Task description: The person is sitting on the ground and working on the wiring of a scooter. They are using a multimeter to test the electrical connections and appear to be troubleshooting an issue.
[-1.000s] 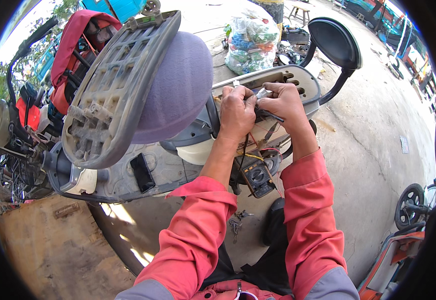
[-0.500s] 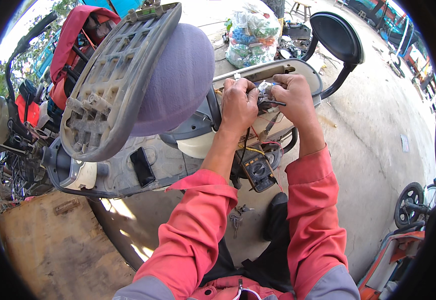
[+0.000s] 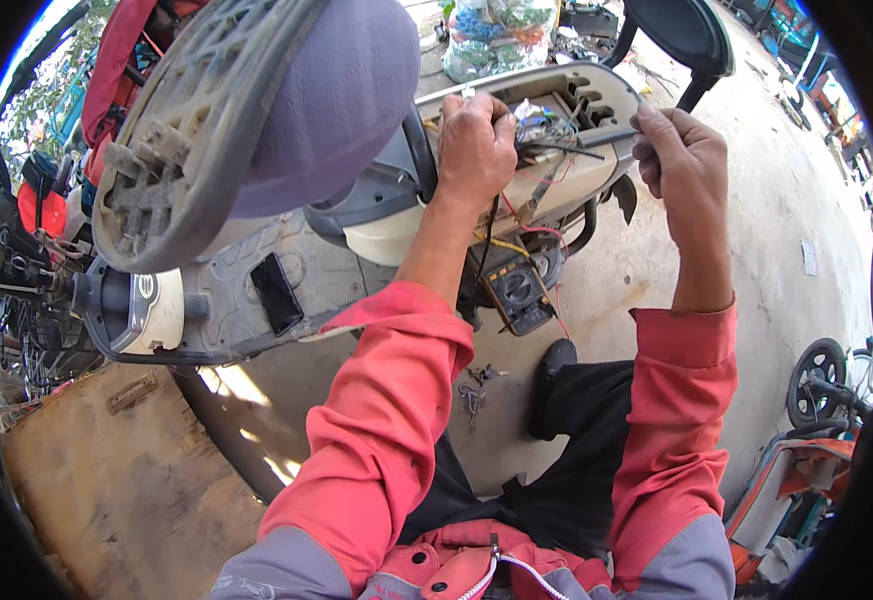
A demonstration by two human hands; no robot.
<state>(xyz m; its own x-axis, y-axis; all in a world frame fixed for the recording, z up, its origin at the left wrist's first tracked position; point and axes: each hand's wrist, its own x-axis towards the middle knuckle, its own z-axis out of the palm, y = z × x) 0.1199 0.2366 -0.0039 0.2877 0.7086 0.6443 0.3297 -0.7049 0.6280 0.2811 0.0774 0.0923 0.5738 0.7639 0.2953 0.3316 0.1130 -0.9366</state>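
Observation:
My left hand has curled fingers at the open compartment of a cream scooter, beside a white piece; its exact grip is hidden. My right hand is raised right of the compartment, fingers closed; anything pinched is too small to make out. Wires and connectors, with a black cable, lie in the compartment between them. A multimeter with leads hangs below my left hand. A black phone lies on the footboard.
A lifted seat base and purple cushion stand left. A black backrest juts at upper right. Beyond are a bag of scrap and cluttered vehicles. A wooden board lies lower left, a wheeled item right.
My right hand has left the connectors and moved right, outside the compartment's edge. My left hand stays there. The view has shifted, and more of my right leg shows.

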